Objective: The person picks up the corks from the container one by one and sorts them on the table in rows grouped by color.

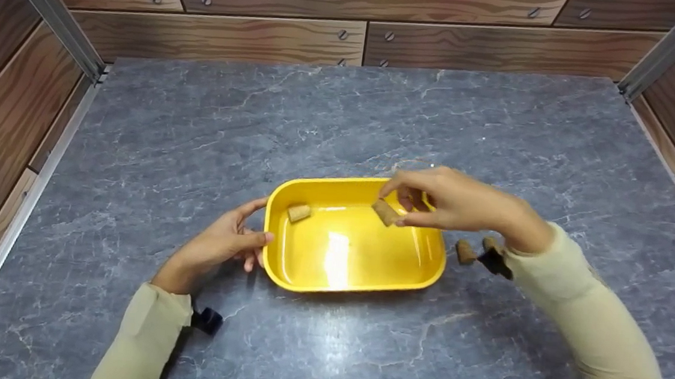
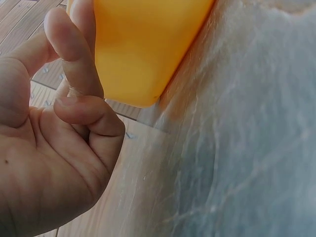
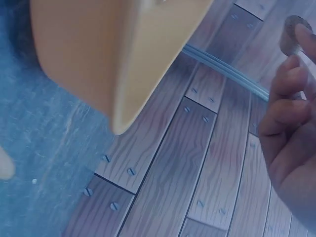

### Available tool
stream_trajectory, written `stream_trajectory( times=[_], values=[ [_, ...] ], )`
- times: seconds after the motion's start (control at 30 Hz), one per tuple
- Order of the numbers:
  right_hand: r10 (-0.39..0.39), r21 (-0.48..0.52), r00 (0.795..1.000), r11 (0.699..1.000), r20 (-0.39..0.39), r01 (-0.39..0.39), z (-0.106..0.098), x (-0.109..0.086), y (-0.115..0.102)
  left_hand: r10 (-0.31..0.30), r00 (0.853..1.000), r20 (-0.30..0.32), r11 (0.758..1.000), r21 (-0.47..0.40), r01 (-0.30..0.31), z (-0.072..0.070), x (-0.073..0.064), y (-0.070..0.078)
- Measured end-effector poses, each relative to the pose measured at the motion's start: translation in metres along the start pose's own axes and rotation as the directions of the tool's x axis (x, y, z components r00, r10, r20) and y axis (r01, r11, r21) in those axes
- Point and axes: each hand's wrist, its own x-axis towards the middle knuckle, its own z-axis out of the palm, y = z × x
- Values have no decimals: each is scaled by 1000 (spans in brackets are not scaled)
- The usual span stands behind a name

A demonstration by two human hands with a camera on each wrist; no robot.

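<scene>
A yellow plastic tub stands on the table, long side across. At its left end my left hand grips the wall, thumb over the rim and fingers outside; the left wrist view shows curled fingers against the tub's outer side. Between thumb and fingertips, my right hand pinches a cork above the tub's right half. That cork also shows at the upper right of the right wrist view. Inside the tub, one cork lies near the upper left corner.
Right of the tub, two more corks are on the table near the right sleeve, one partly hidden by a black wrist strap. Wood-patterned panels wall in the grey marbled table at the back and sides.
</scene>
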Motion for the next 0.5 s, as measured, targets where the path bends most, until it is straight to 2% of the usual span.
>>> stream_trajectory(
  times=[0.1, 0.2, 0.37, 0.5],
  values=[
    [-37, 85, 995, 995, -92, 45, 1, -22, 6, 9, 1000, 9, 1000, 2, -9, 0, 1, -1],
    [-34, 172, 985, 983, -168, 63, 0, -45, 13, 27, 999, 25, 1000, 10, -28, -1, 2, -2],
    [23, 288, 968, 956, -249, 52, 1, -84, 30, 35, 999, 32, 999, 16, -36, -3, 2, -2],
    [109, 305, 945, 952, -308, -11, 0, -115, 39, 32, 999, 28, 999, 15, -32, -4, 1, -2]
  ],
)
